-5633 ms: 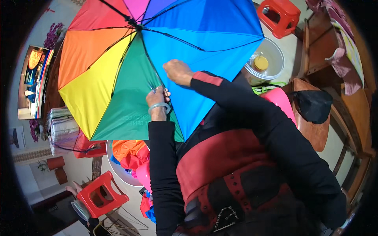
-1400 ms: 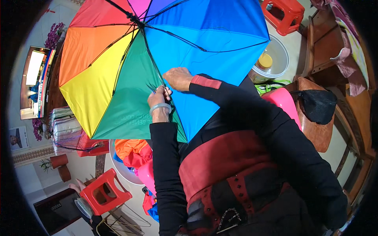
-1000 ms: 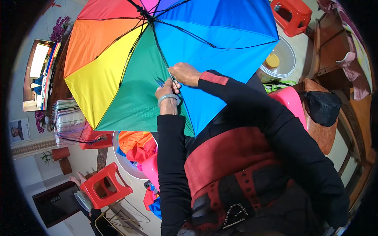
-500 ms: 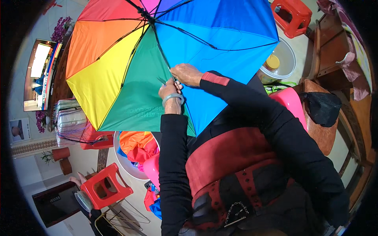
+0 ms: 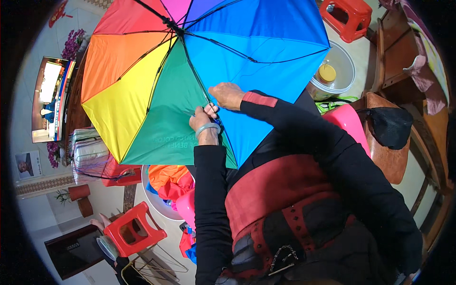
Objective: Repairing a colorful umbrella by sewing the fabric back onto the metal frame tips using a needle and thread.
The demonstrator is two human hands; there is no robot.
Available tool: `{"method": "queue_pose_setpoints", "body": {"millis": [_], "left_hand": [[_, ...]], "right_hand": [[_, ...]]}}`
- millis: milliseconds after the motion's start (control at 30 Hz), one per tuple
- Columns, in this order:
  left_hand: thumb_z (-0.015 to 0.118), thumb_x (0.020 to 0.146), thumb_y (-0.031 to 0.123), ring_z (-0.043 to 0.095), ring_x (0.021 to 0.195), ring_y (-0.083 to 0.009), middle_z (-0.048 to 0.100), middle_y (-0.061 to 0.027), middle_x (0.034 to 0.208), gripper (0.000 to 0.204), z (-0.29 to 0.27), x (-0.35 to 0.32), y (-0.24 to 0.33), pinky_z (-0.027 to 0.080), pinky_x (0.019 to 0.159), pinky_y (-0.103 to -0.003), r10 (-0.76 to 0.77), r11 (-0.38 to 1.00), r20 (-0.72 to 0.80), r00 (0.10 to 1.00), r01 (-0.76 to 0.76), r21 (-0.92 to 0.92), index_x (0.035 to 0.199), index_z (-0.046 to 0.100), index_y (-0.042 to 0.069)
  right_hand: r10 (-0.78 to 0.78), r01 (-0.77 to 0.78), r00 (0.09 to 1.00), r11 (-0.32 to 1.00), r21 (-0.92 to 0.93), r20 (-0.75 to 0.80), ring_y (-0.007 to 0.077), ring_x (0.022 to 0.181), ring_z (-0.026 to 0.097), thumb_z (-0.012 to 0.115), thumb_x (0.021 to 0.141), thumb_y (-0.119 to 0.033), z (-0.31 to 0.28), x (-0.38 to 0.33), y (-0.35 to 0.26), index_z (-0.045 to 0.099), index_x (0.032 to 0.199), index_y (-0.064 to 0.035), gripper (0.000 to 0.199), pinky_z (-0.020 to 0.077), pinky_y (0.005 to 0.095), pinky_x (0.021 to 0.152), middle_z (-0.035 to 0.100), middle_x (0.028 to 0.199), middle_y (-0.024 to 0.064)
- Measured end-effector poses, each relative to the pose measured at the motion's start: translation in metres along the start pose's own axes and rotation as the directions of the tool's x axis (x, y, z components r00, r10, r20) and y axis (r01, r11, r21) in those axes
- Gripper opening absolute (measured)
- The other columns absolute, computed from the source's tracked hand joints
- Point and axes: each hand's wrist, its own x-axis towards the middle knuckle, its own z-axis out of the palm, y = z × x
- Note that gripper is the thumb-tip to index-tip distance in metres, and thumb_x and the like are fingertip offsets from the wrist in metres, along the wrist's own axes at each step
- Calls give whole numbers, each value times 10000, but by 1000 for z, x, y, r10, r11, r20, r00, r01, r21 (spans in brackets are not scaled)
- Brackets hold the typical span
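Observation:
A rainbow-coloured umbrella [image 5: 166,90] lies opened out before me, its inner side with black ribs facing up. My left hand [image 5: 204,121], with a pale bangle at the wrist, is closed at the rib [image 5: 194,69] between the green and light-blue panels. A small pointed grey tool, perhaps scissors, juts from that hand, mostly hidden. Just above and to the right, my right hand [image 5: 228,95] is closed in a pinch over the light-blue panel; what it pinches is too small to see. A thin dark thread [image 5: 247,66] trails across that panel.
Below the umbrella's left side stands a basin [image 5: 161,209] of colourful folded cloth. Red plastic stools [image 5: 135,228] stand at lower left and upper right [image 5: 349,19]. A clear tub [image 5: 344,71] holding a yellow-lidded jar and a brown chair [image 5: 392,161] are at right.
My right hand has shifted slightly down and right, opening a small gap from my left hand. The left hand has dropped a little and its tool shows less. The whole view has shifted slightly.

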Motion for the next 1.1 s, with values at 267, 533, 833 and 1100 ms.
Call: {"method": "queue_pose_setpoints", "body": {"millis": [267,533,833,1100], "left_hand": [[416,846,93,489,414,-193,554,-161,590,218,2,-3,2,364,371,-261,-23,996,76,997,16,87,723,428,-86],[471,832,74,497,446,-189,526,-126,584,174,-2,2,2,363,374,-257,-39,992,152,988,20,122,729,444,-63],[484,822,70,494,451,-181,532,-131,602,150,1,-1,4,361,371,-250,-55,990,172,984,31,139,739,456,-52],[481,816,70,467,429,-166,531,-128,594,147,1,3,9,359,372,-244,-137,979,288,948,86,183,732,464,-48]], "right_hand": [[25,-26,999,999,26,20,334,802,586,513,720,-119,-8,-4,-4,568,821,-23,150,473,424,634,596,831,189],[36,-37,999,998,42,41,335,808,585,520,722,-133,-10,-7,-5,562,842,-20,170,472,423,641,596,841,191],[27,-29,999,998,55,23,355,782,584,529,714,-135,-11,-4,-3,558,843,-9,183,468,435,641,594,826,200],[-75,81,988,996,46,-134,368,650,558,455,752,-114,2,13,17,511,751,-5,122,421,451,533,557,662,208]]}}
